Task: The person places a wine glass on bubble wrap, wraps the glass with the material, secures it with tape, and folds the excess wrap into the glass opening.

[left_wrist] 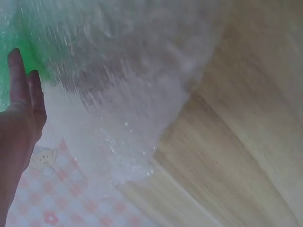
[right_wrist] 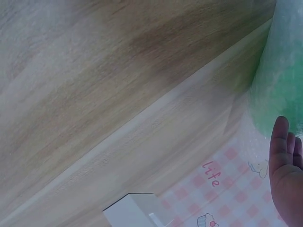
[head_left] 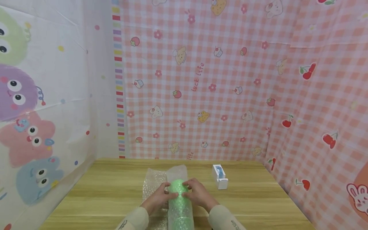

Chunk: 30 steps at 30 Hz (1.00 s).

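Observation:
A green cylinder lies lengthwise toward me, rolled in clear bubble wrap. My left hand holds its far part from the left, thumb on top and fingers round the side. From the right, my right hand holds the same part, its thumb close to the left one. In the left wrist view the left hand is beside the green surface, with loose wrap spread beyond it. The right wrist view has the right hand against the wrapped green side.
A white tape dispenser with blue tape stands to the right, beyond my right hand. All of this is on a wooden table. Patterned cloths hang behind the table and at both sides. Loose bubble wrap extends left and behind the cylinder.

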{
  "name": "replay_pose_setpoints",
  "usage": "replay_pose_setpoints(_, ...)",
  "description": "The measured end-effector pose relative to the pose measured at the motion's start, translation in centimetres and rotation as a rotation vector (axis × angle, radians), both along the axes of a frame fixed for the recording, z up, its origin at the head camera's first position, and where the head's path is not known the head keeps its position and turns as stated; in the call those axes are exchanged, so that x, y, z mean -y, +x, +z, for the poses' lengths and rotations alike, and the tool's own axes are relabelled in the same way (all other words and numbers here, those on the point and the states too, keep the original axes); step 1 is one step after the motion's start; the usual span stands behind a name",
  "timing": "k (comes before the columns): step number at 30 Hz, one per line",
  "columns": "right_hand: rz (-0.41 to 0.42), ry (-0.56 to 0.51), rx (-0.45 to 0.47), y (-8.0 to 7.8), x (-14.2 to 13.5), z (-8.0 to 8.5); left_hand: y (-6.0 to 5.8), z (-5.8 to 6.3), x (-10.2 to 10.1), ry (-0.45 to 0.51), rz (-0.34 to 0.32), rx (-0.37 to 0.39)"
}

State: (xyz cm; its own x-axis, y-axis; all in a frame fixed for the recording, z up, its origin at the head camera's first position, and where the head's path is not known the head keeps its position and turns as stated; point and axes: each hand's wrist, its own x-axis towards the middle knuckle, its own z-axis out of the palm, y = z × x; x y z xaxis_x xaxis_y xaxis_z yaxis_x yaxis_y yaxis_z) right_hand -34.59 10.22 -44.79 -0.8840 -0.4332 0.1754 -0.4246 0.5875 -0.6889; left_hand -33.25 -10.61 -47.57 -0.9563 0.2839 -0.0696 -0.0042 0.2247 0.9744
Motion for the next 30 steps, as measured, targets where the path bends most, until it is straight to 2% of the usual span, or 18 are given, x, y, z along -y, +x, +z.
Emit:
replay_pose_setpoints(6, -0.019, 0.002, 0.028, 0.0, 0.1, 0.2, -0.4, -0.2, -0.2, -0.078, 0.035, -0.007)
replay_pose_setpoints(10, -0.027, 0.008, 0.041, 0.0, 0.2, 0.1, -0.4, -0.1, -0.1, -0.131, 0.031, -0.002)
replay_pose_setpoints(17, -0.034, 0.019, 0.045, 0.1, 0.2, 0.0, 0.3, 0.4, 0.3, -0.240, -0.010, -0.087)
replay_pose_setpoints(23, -0.038, 0.021, 0.020, 0.0, 0.0, -0.1, 0.3, 1.0, 0.1, -0.315, -0.019, -0.134)
replay_pose_setpoints(30, -0.055, 0.017, 0.013, 0.0, -0.1, -0.5, 0.4, 0.7, 0.0, -0.327, -0.021, -0.176)
